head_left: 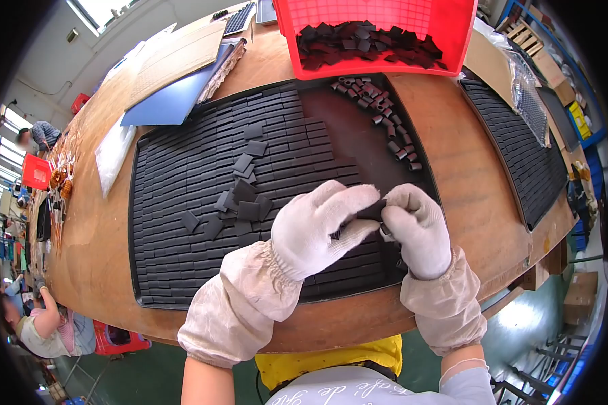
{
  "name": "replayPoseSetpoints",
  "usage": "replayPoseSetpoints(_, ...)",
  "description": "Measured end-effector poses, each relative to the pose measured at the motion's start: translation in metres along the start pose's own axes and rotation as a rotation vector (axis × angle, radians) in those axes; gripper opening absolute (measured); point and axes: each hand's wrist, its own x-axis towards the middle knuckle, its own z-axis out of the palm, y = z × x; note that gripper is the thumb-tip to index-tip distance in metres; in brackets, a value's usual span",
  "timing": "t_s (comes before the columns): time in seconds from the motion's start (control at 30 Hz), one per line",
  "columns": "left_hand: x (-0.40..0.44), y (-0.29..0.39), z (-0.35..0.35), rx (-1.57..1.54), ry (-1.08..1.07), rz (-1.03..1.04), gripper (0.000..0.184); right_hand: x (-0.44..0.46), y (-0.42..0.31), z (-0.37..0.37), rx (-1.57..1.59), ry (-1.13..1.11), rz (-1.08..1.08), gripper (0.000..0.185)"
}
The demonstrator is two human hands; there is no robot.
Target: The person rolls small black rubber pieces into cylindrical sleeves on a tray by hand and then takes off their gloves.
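Observation:
White gloves cover both of my hands, held close together over the lower right of a large black tray. Between them is a small black flat piece. The fingers and thumb of my left hand close on it from the left. My right hand pinches at its right end; whatever else is in those fingertips is hidden. Tight rows of black strips fill most of the tray. Loose black square pieces lie on top of the rows. Short black tubes are scattered along the tray's right side.
Behind the tray, a red bin holds many black pieces. A second filled black tray is at the right, partly under cardboard and plastic. A blue panel and cardboard lie at the back left. Two people are at the far left.

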Motion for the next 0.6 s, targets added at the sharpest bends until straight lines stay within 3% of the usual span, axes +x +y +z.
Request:
replayPoseSetpoints(0.03,0.002,0.004,-0.002,-0.197,-0.028,-0.109,0.049,0.001,0.0,-0.001,-0.001,0.0,-0.001,0.007)
replayPoseSetpoints(0.1,0.003,0.006,-0.003,-0.263,-0.054,-0.149,0.048,0.005,0.006,-0.005,0.524,-0.241,0.236,0.015)
replayPoseSetpoints(0.13,0.002,0.008,-0.003,-0.402,-0.058,-0.234,0.049,0.009,0.016,-0.01,0.607,-0.353,0.247,0.021)
replayPoseSetpoints(0.2,0.001,0.007,-0.003,-0.539,-0.06,-0.318,0.05,0.008,0.014,-0.008,0.607,-0.361,0.276,0.021)
replayPoseSetpoints(0.27,0.002,0.001,-0.003,-0.424,-0.107,-0.18,0.052,0.009,0.015,-0.008,0.607,-0.369,0.306,0.021)
replayPoseSetpoints(0.4,0.003,0.001,-0.006,-0.446,-0.146,-0.204,0.054,0.007,0.006,-0.002,0.508,-0.376,0.273,0.023)
replayPoseSetpoints(0.5,0.003,0.001,-0.004,-0.395,-0.139,-0.105,0.052,0.004,0.008,0.001,0.428,-0.34,0.234,0.021)
replayPoseSetpoints(0.6,0.004,0.009,-0.007,-0.412,-0.196,-0.254,0.043,0.003,0.02,0.001,0.35,-0.298,0.169,0.019)
